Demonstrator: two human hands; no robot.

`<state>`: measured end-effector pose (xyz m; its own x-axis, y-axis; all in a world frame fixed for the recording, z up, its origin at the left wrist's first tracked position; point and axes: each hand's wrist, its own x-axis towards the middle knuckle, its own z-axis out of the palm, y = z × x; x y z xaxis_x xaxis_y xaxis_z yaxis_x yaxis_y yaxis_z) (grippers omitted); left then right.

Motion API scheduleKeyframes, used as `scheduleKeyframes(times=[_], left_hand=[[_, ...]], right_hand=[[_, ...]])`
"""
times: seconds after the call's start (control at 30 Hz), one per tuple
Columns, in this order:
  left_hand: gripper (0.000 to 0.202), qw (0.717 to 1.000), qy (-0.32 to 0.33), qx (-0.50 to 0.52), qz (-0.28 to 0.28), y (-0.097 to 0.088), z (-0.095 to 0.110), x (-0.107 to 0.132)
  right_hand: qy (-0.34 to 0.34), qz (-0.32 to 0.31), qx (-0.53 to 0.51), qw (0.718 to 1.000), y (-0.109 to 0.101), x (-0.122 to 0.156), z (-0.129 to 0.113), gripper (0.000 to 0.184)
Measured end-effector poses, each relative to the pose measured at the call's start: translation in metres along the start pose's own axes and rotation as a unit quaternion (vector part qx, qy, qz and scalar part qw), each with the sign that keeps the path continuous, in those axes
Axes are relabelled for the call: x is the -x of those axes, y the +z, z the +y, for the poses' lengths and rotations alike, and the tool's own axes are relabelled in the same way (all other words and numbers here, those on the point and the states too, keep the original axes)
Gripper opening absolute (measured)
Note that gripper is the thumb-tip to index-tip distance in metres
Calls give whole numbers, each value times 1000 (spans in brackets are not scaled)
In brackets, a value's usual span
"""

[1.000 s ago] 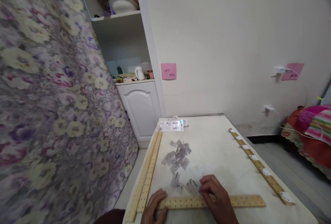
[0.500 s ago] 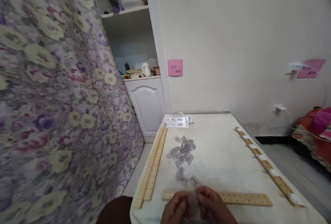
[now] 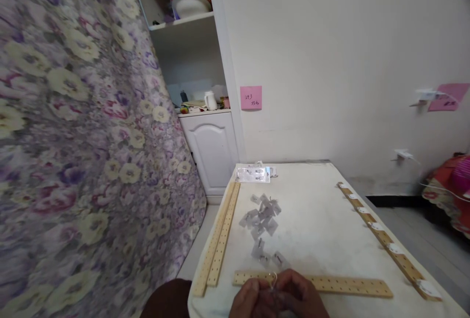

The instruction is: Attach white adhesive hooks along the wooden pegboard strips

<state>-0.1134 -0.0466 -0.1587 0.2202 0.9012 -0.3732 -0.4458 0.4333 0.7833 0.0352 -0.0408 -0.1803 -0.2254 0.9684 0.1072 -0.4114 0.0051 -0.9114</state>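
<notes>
Hands (image 3: 299,294) pinching curved hook (image 3: 273,276) by wooden strip (image 3: 352,286); open tabletop (image 3: 316,225) stretches to right-edge strip (image 3: 405,268).

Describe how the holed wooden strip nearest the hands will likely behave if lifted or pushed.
The wooden strip would probably stay stiff, since it lies straight without visible bend. Looking thin and perforated, it is likely light for its length. Lying flat on the tabletop, it should slide rather than roll.
</notes>
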Motion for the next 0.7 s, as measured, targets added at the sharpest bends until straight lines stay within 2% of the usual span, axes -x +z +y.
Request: scheduleKeyframes(times=[0.13,0.23,0.3,0.37,0.47,0.53,0.7], left_hand=[[39,999,8,-31,1,-3,10,2],[41,985,59,-157,-39,-11,15,1],[41,963,98,-248,-38,-16,19,2],[40,941,133,-311,-15,-17,21,5],[35,918,147,-368,-7,-11,23,10],[32,914,136,-382,-21,-5,24,13],[29,916,121,-381,-37,7,25,15]], right_hand=[[-80,8,110,991,-2,0,11,18],[-117,-3,185,976,-7,1,19,12],[-126,7,209,970,-10,3,19,16],[-96,37,206,973,-11,4,15,17],[3,73,187,980,-9,5,4,18],[42,61,183,980,-5,3,-1,22],[47,5,136,990,4,-3,1,27]])
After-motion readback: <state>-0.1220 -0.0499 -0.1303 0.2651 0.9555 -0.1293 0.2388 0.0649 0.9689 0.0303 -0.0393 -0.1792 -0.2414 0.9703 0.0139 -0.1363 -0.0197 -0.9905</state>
